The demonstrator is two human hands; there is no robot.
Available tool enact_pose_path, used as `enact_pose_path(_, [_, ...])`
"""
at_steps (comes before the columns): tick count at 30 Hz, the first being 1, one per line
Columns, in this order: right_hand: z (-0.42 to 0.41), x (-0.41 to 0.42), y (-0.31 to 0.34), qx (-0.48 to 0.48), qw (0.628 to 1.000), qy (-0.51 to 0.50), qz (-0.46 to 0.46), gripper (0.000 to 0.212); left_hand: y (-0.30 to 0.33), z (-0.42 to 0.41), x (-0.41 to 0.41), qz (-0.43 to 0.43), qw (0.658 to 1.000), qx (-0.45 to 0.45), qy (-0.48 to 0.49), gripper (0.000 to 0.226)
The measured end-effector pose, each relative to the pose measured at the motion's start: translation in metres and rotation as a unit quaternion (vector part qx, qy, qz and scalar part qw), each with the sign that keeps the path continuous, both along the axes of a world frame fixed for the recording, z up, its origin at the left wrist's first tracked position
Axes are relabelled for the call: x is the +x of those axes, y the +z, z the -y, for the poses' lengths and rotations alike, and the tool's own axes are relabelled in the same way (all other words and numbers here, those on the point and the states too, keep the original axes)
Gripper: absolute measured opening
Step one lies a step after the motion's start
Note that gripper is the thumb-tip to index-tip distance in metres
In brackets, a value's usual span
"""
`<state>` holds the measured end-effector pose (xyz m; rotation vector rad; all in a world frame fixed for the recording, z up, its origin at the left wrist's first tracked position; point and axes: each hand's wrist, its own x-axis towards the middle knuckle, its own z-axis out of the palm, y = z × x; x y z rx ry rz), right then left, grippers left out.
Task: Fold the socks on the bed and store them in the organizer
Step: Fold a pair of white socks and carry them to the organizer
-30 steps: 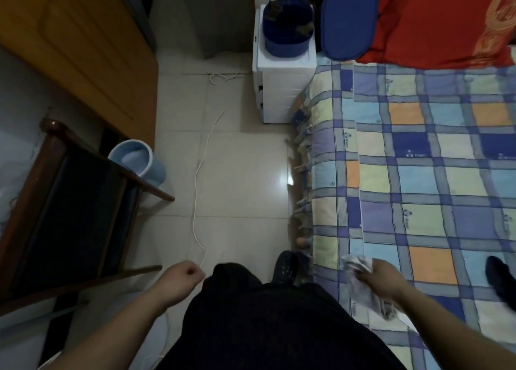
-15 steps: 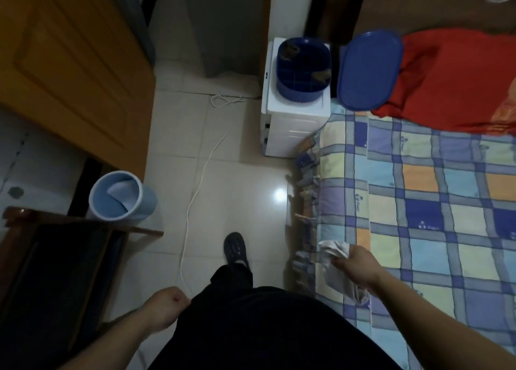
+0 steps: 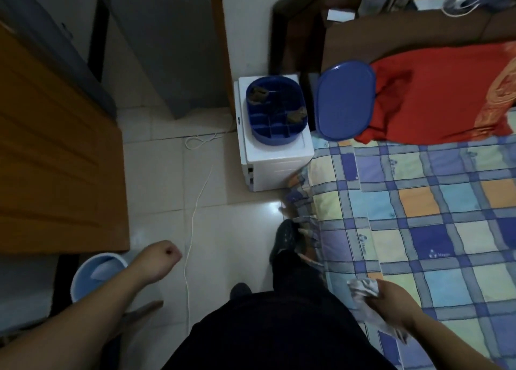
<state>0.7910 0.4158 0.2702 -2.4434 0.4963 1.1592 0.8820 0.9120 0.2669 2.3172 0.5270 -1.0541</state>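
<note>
Dark blue organizer [image 3: 275, 112], pale grey sock [image 3: 363, 288], pastel checked bedspread [image 3: 432, 216], red pillow [image 3: 435, 96].

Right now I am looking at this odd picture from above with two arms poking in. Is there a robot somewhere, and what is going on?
There is no robot here. A person wears a wide-angle camera on the head, so you look down past their dark clothes at their own arms. The right hand grips a pale grey sock beside the checked bed. The left hand is curled into a fist and holds nothing. Ahead, on a small white cabinet, stands the blue organizer, a tub split into compartments; two of them already hold brownish socks. Its blue lid leans nearby, against a red blanket. A pale blue bin stands on the tiled floor.
</note>
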Motion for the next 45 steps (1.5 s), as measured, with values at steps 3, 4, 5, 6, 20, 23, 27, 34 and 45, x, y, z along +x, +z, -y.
enact_pose_path(3, [0.023, 0.033, -0.014, 0.003, 1.000, 0.010, -0.027, 0.021, 0.000, 0.040, 0.046, 0.006, 1.000, -0.017, -0.004, 0.017])
enact_pose_path(4, [0.030, 0.049, -0.015, 0.000, 0.998, 0.036, -0.049, 0.018, -0.001, 0.054, 0.057, 0.007, 1.000, -0.025, -0.005, 0.017])
enact_pose_path(5, [0.040, 0.068, -0.019, -0.006, 0.996, 0.073, -0.059, 0.022, 0.000, 0.068, 0.068, 0.001, 0.999, -0.033, -0.010, 0.018])
enact_pose_path(6, [0.047, 0.087, -0.021, -0.001, 0.993, 0.098, -0.066, 0.028, 0.001, 0.081, 0.076, -0.010, 0.999, -0.043, -0.017, 0.019])
enact_pose_path(20, [-0.008, 0.406, -0.012, 0.039, 0.996, 0.084, 0.015, 0.012, -0.024, 0.081, 0.203, -0.077, 0.995, -0.051, -0.037, 0.020])
enact_pose_path(23, [-0.051, 0.447, -0.027, 0.055, 0.996, 0.062, 0.020, 0.023, -0.050, 0.060, 0.229, -0.118, 0.989, -0.047, -0.070, 0.022])
enact_pose_path(27, [-0.092, 0.486, -0.061, 0.103, 0.993, 0.046, 0.039, 0.009, -0.092, 0.042, 0.264, -0.151, 0.983, -0.057, -0.088, 0.022])
enact_pose_path(34, [-0.103, 0.527, -0.133, 0.207, 0.975, -0.065, 0.053, 0.021, -0.169, 0.083, 0.300, -0.181, 0.978, -0.080, -0.071, 0.029])
enact_pose_path(45, [-0.111, 0.565, -0.218, 0.360, 0.914, -0.182, 0.037, 0.023, -0.239, 0.155, 0.416, -0.023, 0.967, -0.157, 0.197, 0.016])
